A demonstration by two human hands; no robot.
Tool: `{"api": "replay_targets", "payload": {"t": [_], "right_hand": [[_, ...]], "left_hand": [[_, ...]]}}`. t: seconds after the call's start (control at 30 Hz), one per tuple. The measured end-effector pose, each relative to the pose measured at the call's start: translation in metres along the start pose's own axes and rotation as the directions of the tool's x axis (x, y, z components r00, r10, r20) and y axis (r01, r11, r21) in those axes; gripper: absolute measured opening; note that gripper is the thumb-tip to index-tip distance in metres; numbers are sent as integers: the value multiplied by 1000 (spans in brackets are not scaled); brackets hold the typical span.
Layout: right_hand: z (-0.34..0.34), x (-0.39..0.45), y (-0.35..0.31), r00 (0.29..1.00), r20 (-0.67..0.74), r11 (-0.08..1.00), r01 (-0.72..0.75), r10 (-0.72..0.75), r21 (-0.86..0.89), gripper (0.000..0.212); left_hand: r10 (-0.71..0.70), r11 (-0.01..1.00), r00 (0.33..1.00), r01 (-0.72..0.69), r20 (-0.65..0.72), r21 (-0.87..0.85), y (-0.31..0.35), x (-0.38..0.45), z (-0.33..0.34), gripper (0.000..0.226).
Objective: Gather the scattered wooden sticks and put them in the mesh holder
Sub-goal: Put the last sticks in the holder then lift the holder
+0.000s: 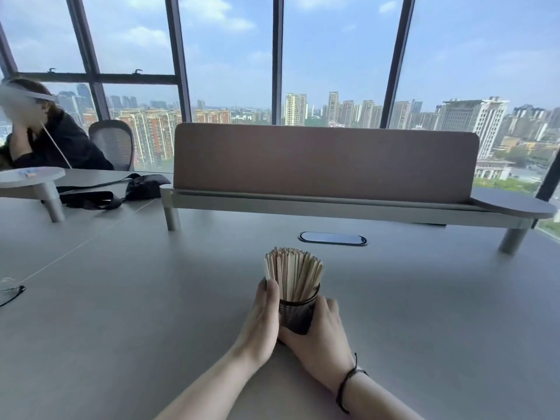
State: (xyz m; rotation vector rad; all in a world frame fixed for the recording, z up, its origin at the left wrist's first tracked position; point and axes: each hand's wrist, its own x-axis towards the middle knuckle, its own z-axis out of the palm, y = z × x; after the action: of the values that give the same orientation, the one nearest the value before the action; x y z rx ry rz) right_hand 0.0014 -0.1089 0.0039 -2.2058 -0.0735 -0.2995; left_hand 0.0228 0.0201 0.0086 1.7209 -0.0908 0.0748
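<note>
A black mesh holder [296, 315] stands upright on the grey table [136, 313], in the middle of the view near me. It is packed with a bundle of pale wooden sticks [293, 272] that rise well above its rim and fan slightly to the right. My left hand [263, 319] lies flat against the holder's left side, fingertips reaching the sticks. My right hand [321, 334] wraps around the holder's right and lower side. I see no loose sticks on the table.
A raised shelf with a brown divider panel [324, 162] crosses the table behind the holder, and a cable port [332, 238] sits just in front of it. A person [45, 137] sits at far left beside black straps [121, 190]. Glasses [10, 291] lie at the left edge.
</note>
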Motion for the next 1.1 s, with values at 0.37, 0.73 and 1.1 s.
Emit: {"api": "replay_targets", "payload": {"t": [0.37, 0.73, 1.1], "right_hand": [[-70, 14, 51, 987, 152, 969, 6, -46, 249, 90], [-56, 4, 53, 989, 139, 913, -5, -56, 408, 91], [-54, 4, 38, 994, 71, 971, 59, -78, 230, 75]], "left_hand": [[163, 975, 973, -184, 165, 124, -3, -20, 16, 80], [145, 958, 989, -149, 34, 246, -7, -16, 21, 75], [275, 874, 961, -257, 15, 413, -8, -16, 31, 64]]}}
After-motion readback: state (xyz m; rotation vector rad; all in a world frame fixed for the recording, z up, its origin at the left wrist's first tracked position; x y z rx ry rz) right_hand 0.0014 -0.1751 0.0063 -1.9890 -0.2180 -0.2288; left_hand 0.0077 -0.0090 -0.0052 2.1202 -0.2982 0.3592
